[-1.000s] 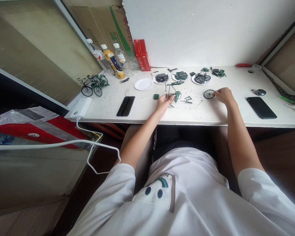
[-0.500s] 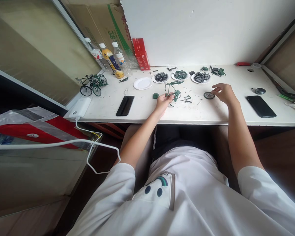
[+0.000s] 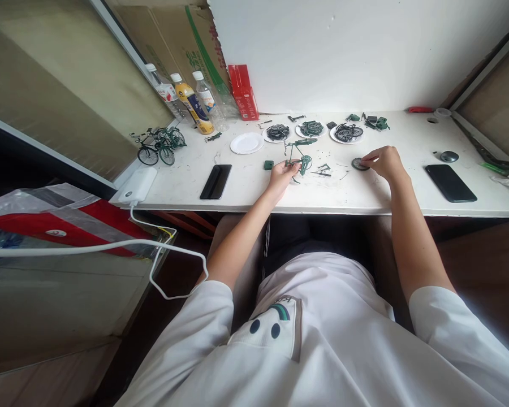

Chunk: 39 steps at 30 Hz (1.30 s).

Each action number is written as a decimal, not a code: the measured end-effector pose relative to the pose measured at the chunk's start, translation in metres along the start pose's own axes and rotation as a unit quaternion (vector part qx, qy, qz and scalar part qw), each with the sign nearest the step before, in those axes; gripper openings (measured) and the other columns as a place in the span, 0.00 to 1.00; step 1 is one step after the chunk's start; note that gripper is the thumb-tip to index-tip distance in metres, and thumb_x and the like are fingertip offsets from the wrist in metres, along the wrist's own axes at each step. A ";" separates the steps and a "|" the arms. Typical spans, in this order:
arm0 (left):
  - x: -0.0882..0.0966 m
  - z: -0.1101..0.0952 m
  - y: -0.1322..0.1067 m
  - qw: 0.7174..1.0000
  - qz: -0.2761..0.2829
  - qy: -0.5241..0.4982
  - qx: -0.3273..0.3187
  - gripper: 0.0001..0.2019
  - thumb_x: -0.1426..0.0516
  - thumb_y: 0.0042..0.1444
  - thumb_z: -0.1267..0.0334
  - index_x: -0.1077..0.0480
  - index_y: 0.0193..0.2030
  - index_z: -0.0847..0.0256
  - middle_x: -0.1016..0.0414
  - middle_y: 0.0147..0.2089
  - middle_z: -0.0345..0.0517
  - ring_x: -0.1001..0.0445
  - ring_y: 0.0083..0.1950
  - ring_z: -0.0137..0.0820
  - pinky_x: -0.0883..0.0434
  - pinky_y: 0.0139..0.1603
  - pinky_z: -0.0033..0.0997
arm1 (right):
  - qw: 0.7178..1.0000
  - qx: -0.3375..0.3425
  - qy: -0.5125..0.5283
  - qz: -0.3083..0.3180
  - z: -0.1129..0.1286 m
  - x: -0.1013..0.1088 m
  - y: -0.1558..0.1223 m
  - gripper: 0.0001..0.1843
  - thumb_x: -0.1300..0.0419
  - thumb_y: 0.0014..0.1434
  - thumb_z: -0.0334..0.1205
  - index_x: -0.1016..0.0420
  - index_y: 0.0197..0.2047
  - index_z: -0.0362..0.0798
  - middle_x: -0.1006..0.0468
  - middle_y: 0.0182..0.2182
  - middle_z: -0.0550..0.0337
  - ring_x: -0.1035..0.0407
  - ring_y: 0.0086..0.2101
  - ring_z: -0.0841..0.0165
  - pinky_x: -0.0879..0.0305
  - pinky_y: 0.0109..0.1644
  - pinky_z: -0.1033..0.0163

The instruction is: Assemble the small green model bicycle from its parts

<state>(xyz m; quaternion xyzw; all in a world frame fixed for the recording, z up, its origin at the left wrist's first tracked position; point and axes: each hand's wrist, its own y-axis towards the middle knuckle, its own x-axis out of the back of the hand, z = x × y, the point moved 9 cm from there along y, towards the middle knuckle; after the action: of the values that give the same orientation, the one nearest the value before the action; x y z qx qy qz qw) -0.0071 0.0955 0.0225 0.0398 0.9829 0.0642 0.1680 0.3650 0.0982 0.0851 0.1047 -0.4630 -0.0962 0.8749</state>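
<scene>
Between the thumb and fingers of my left hand (image 3: 283, 174) is a green model bicycle frame (image 3: 299, 152), held just above the white table. My right hand (image 3: 384, 161) has its fingertips together on the right side of a small black model wheel (image 3: 358, 164), which lies flat on the table; the fingertips cover part of it. A small green box-shaped part (image 3: 268, 165) sits left of my left hand. Thin loose pieces (image 3: 323, 169) lie between the hands.
Behind the hands stand paper plates of dark parts (image 3: 312, 137), green parts and wheels, plus a bare plate (image 3: 246, 143). Model bicycles (image 3: 158, 146), bottles (image 3: 193, 104) and a phone (image 3: 216, 182) are at left. Another phone (image 3: 451, 183) lies at right.
My right hand has come down and left onto the wheel, and its fingers have closed at the wheel's edge. My left hand holds the frame in the same place.
</scene>
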 end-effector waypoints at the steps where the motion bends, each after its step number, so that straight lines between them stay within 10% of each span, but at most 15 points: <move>1: 0.000 0.000 0.000 1.000 0.000 0.001 -0.001 0.20 0.22 0.52 0.55 0.16 0.47 0.63 0.15 0.44 0.49 0.22 0.45 0.31 0.28 0.48 0.31 | 1.000 0.002 -0.003 0.003 0.000 0.000 0.000 0.08 0.26 0.61 0.49 0.09 0.37 0.54 0.11 0.40 0.52 0.19 0.44 0.49 0.23 0.58 0.44; 39: -0.002 0.000 0.000 1.000 0.006 0.009 -0.002 0.20 0.23 0.51 0.56 0.16 0.47 0.63 0.14 0.43 0.48 0.20 0.43 0.29 0.27 0.49 0.28 | 1.000 0.018 -0.015 0.016 -0.003 -0.004 0.004 0.04 0.26 0.59 0.41 0.08 0.37 0.52 0.11 0.38 0.51 0.19 0.42 0.50 0.22 0.59 0.43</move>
<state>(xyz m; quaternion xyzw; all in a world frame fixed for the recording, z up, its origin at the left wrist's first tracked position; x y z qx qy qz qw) -0.0052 0.0950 0.0235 0.0446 0.9840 0.0675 0.1587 0.3653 0.1035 0.0810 0.1117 -0.4792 -0.0752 0.8673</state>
